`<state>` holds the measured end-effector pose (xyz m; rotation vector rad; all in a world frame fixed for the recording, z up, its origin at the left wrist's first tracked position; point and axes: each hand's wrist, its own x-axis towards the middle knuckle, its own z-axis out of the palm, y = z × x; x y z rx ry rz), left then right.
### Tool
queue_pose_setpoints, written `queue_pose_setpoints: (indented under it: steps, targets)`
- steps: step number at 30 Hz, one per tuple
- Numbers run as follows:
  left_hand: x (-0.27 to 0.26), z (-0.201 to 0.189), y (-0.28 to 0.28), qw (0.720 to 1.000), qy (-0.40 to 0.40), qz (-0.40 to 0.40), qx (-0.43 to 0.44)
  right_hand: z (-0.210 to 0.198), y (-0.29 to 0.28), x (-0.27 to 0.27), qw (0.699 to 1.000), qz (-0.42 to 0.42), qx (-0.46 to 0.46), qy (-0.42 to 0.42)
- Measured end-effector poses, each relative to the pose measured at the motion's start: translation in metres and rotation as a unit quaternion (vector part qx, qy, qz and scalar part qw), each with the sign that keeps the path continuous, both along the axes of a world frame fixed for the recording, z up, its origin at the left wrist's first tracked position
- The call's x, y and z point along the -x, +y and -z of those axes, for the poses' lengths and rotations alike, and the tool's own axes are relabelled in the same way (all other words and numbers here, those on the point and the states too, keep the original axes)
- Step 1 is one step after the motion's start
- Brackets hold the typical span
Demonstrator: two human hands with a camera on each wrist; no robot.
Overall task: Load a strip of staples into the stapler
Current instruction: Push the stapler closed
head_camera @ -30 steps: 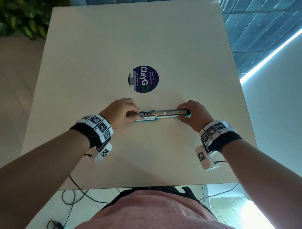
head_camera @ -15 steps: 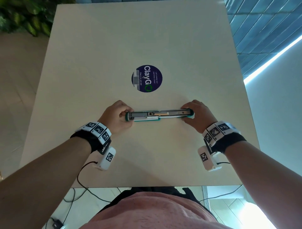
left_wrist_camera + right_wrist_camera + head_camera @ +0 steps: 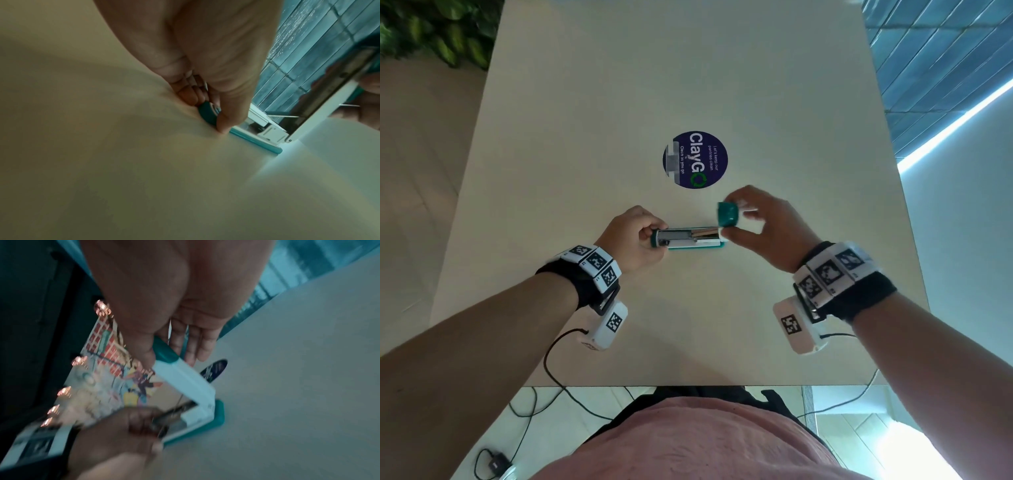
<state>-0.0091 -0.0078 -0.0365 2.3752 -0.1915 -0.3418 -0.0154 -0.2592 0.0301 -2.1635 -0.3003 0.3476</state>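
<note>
Head view, and we see the stapler (image 3: 690, 240) lying just below the table's (image 3: 585, 137) middle, at six o'clock of the round sticker (image 3: 695, 159). Our left hand (image 3: 631, 240) pinches its nine o'clock end down. Our right hand (image 3: 763, 226) grasps the teal-tipped cover (image 3: 727, 214), swung up at three o'clock. We judge the thing light, rigid and hinged: grip the plastic ends, keep clear of the metal channel (image 3: 688, 234). Staples inside? We cannot tell.

Stapler (image 3: 690, 238) of smooth teal and white plastic with shiny metal channel, on matt table (image 3: 688, 85)
</note>
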Motion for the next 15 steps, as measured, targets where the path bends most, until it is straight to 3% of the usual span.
queue_pose_setpoints:
  steps: [2,6,10,15]
  targets:
    - [-0.001,0.0,0.001,1.0,-0.001,0.007,-0.003,0.006,0.023,0.001,0.999,-0.04,0.028,-0.021]
    - [-0.002,-0.001,0.002,1.0,-0.004,0.013,-0.016,0.027,0.054,-0.007,0.973,-0.14,0.176,-0.053]
    - [-0.002,-0.002,0.002,1.0,-0.012,0.007,-0.019,0.048,0.064,-0.007,0.945,-0.146,0.28,-0.079]
    - [-0.003,-0.001,0.004,1.0,-0.013,0.004,-0.005,0.058,0.068,-0.001,0.927,-0.152,0.316,-0.135]
